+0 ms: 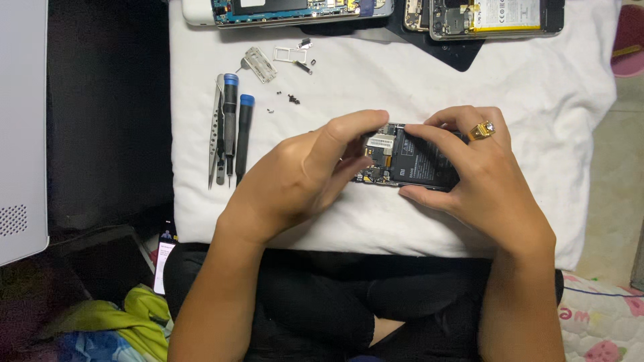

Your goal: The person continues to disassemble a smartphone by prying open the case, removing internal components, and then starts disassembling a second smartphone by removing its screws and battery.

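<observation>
- Phone (412, 161), back cover off, with dark battery and circuit board exposed, sits between both hands above a white cloth (402, 80).
- Left hand (302, 177): I see the fingers curled, thumb and forefinger pinched at the phone's board end; I cannot tell whether a small part is held between them.
- Right hand (483, 177): grasping the phone's battery end, fingers over the far edge, thumb on the near edge; a gold ring (481, 129) sits on one finger.
- Beyond and outward of the left hand I note tweezers (216, 131) and two blue-capped screwdrivers (236, 127) lying side by side on the cloth.
- Beyond the left hand: loose black screws (293, 99), a metal plate (260, 64) and a card tray (290, 54).
- Well beyond both hands, two more opened phones (483, 17) lie at the cloth's far edge.
</observation>
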